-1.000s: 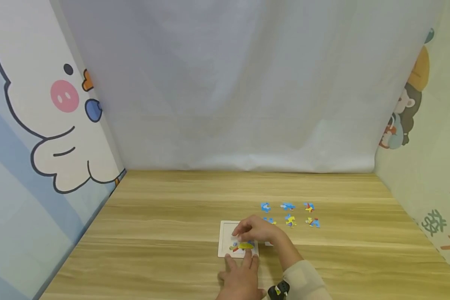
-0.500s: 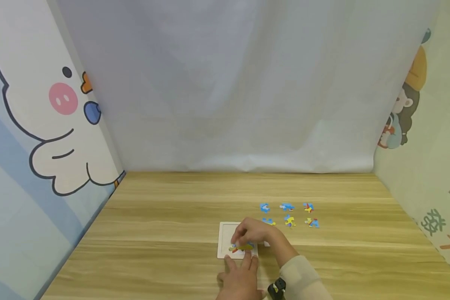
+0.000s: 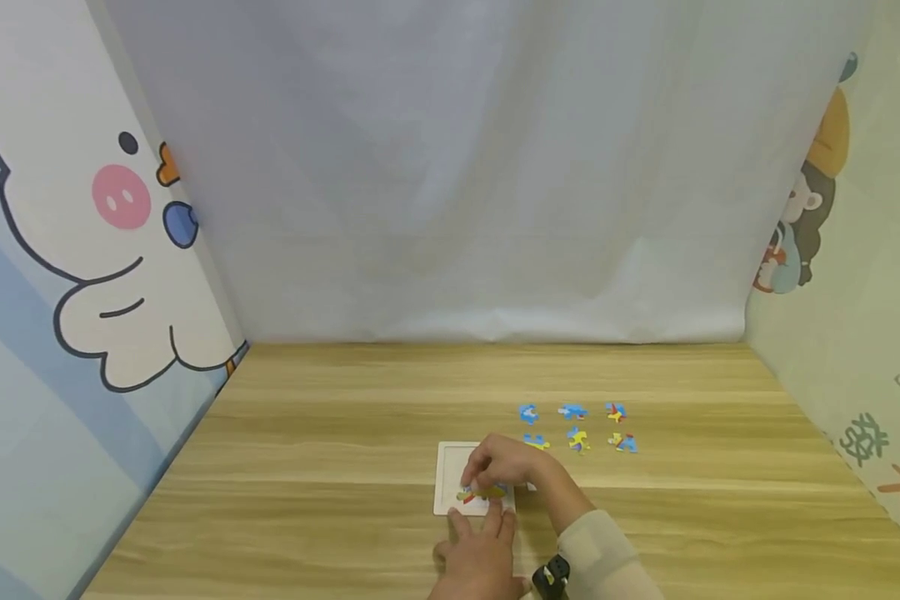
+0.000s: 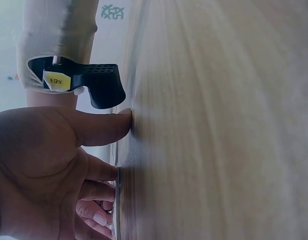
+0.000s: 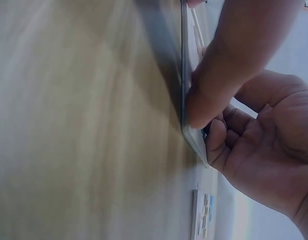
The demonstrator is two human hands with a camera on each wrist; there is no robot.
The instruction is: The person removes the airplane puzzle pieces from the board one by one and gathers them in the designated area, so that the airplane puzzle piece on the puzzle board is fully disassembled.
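A white puzzle tray (image 3: pixel 441 479) lies near the front of the wooden table. Colourful joined jigsaw pieces (image 3: pixel 467 497) in yellow, red and blue fill part of its lower side. My left hand (image 3: pixel 480 554) rests its extended fingers on the tray's near edge, and its thumb (image 4: pixel 106 127) is stretched out to the tabletop. Over the tray, my right hand (image 3: pixel 506 462) has its fingers curled and pinches a jigsaw piece low against the joined ones; the fingers mostly hide that piece. Its bent fingers (image 5: pixel 219 137) show close above the tray's surface in the right wrist view.
Several loose blue-and-yellow jigsaw pieces (image 3: pixel 572 412) lie in two rows behind and right of the tray. A white edge of another flat item (image 3: pixel 532 486) peeks out by the right wrist. A pale curtain (image 3: pixel 487 208) stands behind the table.
My right hand has lowered slightly toward the joined pieces, and its thumb and fingertips have come closer together. The left hand stays at the tray's near edge.
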